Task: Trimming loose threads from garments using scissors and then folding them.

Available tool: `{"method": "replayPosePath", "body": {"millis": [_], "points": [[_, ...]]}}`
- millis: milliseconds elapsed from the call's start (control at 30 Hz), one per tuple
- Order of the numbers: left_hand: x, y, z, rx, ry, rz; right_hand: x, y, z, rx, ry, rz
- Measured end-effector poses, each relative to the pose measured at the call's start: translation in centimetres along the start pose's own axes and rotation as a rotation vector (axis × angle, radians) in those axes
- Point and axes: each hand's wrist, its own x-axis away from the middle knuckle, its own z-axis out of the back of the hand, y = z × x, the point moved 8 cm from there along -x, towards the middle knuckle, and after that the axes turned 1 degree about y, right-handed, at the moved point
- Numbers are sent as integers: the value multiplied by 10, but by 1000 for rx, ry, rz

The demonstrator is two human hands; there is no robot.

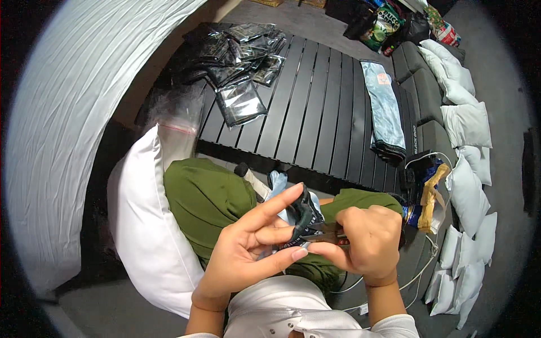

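Above my lap, my left hand (251,239) is closed on a light-blue garment with a black band (304,217) that bears white lettering. Its index finger stretches up along the band's top edge, while the thumb and other fingers grip lower down. From the right, my right hand (369,242) wraps round a small pair of snips (321,233). Two metal blades point left and lie against the band, slightly apart. My fist hides most of the handle. Part of the light-blue cloth (277,183) shows behind my left fingers.
A black slatted table (315,107) stands ahead. Clear-wrapped black packets (241,104) pile on its left; a folded light-blue garment (385,104) lies right. A white pillow (149,225) is beside my left leg. White pillows (468,127) line the right. A white cable (420,276) runs nearby.
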Motion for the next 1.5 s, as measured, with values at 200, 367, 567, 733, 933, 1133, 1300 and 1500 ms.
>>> {"method": "replayPosePath", "body": {"millis": [200, 367, 567, 733, 933, 1133, 1300, 1500], "points": [[0, 1, 4, 68, 173, 27, 1, -2, -2, 38, -37, -45], [1, -1, 1, 27, 9, 17, 5, 7, 8, 36, 44, -40], [1, 0, 0, 70, 17, 9, 4, 5, 10, -6, 65, -25], [0, 0, 0, 54, 12, 9, 1, -1, 1, 1, 10, -8], [2, 1, 2, 35, 4, -19, 4, 3, 2, 45, 6, -59], [1, 4, 0, 17, 46, -53, 5, 8, 10, 17, 26, -156], [-1, 4, -1, -107, -7, -117, 2, 5, -4, -35, -49, -139], [-6, 2, 1, -101, 7, -96, 0, 13, -8, -12, -17, -67]]}}
